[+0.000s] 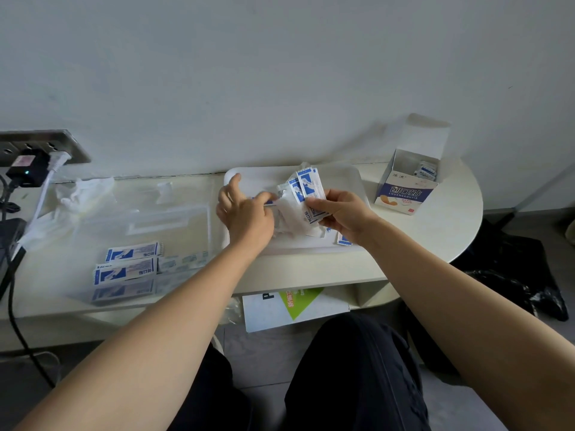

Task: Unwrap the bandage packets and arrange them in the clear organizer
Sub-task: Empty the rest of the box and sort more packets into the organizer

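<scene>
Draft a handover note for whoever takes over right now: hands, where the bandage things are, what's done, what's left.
Left hand: pinches the white wrapper over the white tray.
Right hand: holds a fan of packets.
Clear organizer, left of the tray: three rows of packets at its near left corner.
Open box, at the right: more packets inside.
Done: those three rows.
Left: strip the wrapper, place the held packets, then the loose packet on the tray and probably the box's.
</scene>
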